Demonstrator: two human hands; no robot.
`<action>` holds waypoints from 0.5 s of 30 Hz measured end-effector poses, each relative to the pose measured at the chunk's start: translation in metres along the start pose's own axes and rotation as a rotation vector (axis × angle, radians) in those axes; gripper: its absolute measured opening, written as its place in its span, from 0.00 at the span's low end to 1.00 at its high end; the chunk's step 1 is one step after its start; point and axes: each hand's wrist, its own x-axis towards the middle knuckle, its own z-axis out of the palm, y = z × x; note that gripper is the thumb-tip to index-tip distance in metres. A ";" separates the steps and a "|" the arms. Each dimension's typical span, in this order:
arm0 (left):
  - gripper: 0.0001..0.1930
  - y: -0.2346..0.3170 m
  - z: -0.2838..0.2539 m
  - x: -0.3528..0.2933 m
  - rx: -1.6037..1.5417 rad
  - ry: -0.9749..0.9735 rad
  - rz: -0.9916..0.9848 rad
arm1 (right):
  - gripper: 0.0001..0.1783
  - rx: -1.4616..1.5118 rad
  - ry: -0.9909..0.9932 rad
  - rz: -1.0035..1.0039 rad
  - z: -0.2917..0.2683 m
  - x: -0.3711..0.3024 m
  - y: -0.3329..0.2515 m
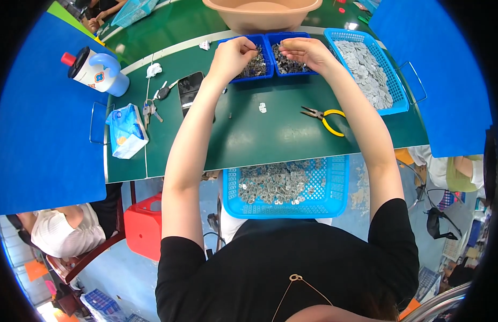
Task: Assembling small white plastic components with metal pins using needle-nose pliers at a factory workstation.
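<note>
My left hand (pixel 233 58) is over a dark blue tray (pixel 269 68) of small metal parts, its fingers curled together; whatever they hold is too small to name. Over the blue tray beside it (pixel 308 72), which holds small dark metal parts (pixel 287 65), my right hand (pixel 309 52) has thumb and fingers pinched at the tips. I cannot make out what is between them. Right of that tray, a light blue basket (pixel 402 96) is filled with flat grey metal pieces (pixel 367 72). Another light blue basket (pixel 313 206), with small metal parts (pixel 270 182), is at my lap.
Yellow-handled pliers (pixel 335 122) lie near my right forearm. Left on the green table (pixel 243 142) are a phone (pixel 191 83), keys (pixel 151 111), a tissue pack (pixel 126 131) and a tumbler (pixel 99 72). A peach basin (pixel 262 16) stands beyond the trays. Blue panels (pixel 45 118) flank the table.
</note>
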 end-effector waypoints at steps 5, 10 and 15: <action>0.11 0.007 -0.007 -0.017 -0.216 -0.001 -0.025 | 0.15 0.220 0.000 -0.017 0.003 -0.014 0.006; 0.12 0.033 -0.025 -0.074 -0.692 -0.029 -0.196 | 0.13 -0.226 -0.125 -0.089 0.051 -0.077 0.015; 0.11 0.041 -0.028 -0.152 -0.606 0.018 -0.341 | 0.09 -0.834 -0.086 -0.411 0.096 -0.129 0.052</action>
